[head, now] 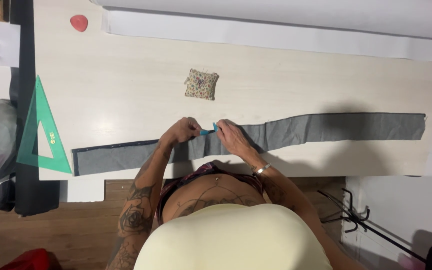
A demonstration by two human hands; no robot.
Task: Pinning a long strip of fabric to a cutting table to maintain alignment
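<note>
1. Currently both hands meet over the middle of a long grey fabric strip (296, 132) that lies along the near edge of the pale table (126, 85); the strip runs from near the table's left end almost to its right edge.
2. Left hand (180, 132) is closed, fingers pinched on a small blue tool (207, 131), probably a marker or clip; too small to tell which.
3. Right hand (232, 137) rests flat on the strip, fingertips touching the tool's other end; whether it grips the tool I cannot tell.
4. Progress, as a judgement: work sits about mid-length; the left part of the strip shows a dark edge along its top, the right part looks plain, so roughly half seems handled and half left.
5. Floral pincushion (201, 84) sits mid-table, apart from the hands; pink chalk piece (79, 22) near the far left corner, untouched.
6. Green set square (41, 135) overhangs the left edge; white paper sheets (276, 30) lie along the far edge.
</note>
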